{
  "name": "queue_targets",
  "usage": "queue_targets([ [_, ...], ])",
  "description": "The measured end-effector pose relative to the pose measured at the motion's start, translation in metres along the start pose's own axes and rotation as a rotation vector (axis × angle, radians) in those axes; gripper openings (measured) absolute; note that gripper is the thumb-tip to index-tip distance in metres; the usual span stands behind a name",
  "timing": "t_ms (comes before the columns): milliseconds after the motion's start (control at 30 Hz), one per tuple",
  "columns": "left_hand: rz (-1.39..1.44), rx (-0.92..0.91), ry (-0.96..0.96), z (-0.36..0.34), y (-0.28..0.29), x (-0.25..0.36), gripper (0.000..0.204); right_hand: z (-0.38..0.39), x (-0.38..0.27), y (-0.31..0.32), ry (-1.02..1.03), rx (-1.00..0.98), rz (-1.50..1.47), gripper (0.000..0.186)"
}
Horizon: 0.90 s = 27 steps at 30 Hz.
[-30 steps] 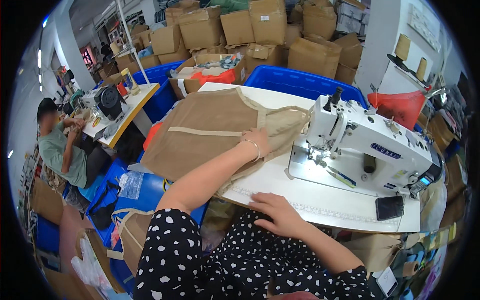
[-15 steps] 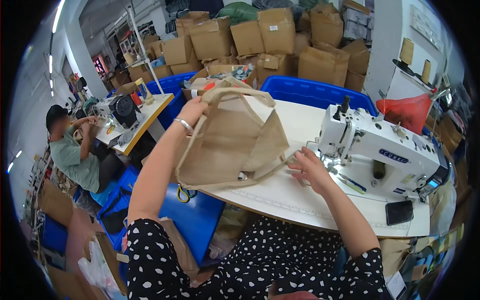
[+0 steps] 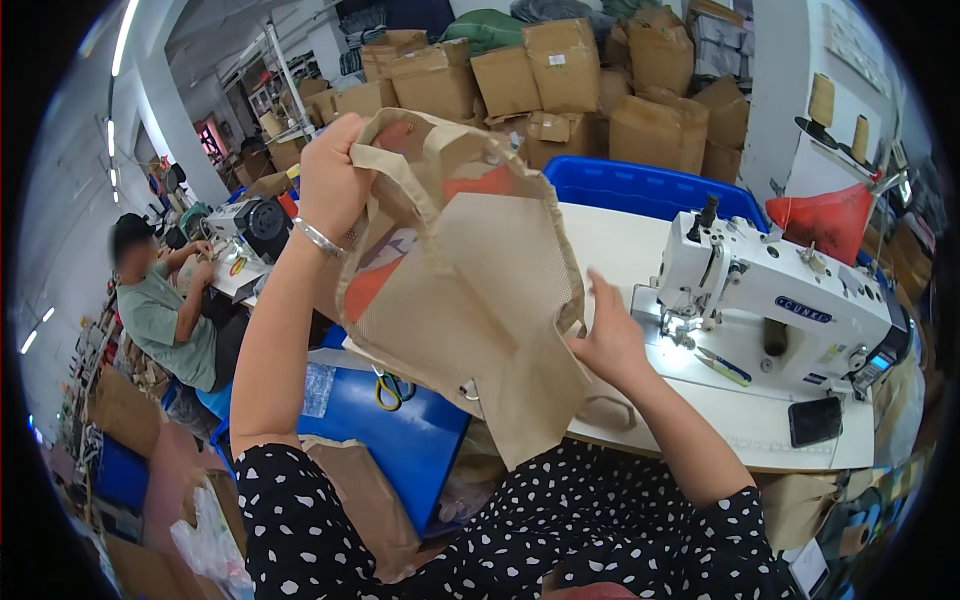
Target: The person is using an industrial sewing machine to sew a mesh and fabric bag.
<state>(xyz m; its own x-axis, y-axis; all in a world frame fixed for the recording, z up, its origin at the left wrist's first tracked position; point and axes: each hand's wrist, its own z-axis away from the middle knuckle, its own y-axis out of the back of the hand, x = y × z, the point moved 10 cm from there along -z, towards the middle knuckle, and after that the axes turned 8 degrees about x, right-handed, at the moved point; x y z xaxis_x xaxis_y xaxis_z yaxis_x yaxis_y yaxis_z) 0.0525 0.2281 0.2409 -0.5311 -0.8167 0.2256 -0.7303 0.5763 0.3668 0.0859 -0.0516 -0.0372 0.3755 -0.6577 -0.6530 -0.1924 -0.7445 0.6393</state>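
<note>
A beige mesh tote bag with fabric handles hangs in front of me, tilted above the table's near edge. At its upper left my left hand is closed round the bound rim, by one handle. My right hand is at the bag's right side, the thumb against the fabric and one finger pointing up; its other fingers are partly hidden. Part of another strap loop shows below that hand. Right of it stands a white sewing machine with its needle lamp lit.
Yellow-and-black-handled scissors lie on a blue surface at left. Thread snips and a black phone rest on the white table. A blue bin stands behind. A co-worker sits far left.
The bag has come nearer and swung up, its lower corner now over the table's front edge. My left hand rose to the left; my right hand moved in against the bag's side.
</note>
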Motion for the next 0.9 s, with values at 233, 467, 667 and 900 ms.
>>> queue_targets([
  [233, 0.261, 0.001, -0.074, 0.005, 0.007, 0.059, 0.017, 0.025, -0.006, -0.054, -0.177, -0.215, -0.408, 0.095],
  [467, 0.253, -0.128, -0.020, 0.010, 0.013, 0.060, 0.021, 0.050, 0.032, -0.106, -0.768, -0.529, -0.912, 0.035],
  [667, 0.403, -0.317, -0.260, 0.050, 0.034, 0.096, 0.030, -0.072, 0.047, -0.052, -0.410, 0.265, -1.233, 0.030],
  [900, 0.084, -0.969, -0.525, 0.241, -0.065, 0.094, 0.048, -0.111, 0.088, -0.035, 0.209, 0.207, -0.305, 0.048],
])
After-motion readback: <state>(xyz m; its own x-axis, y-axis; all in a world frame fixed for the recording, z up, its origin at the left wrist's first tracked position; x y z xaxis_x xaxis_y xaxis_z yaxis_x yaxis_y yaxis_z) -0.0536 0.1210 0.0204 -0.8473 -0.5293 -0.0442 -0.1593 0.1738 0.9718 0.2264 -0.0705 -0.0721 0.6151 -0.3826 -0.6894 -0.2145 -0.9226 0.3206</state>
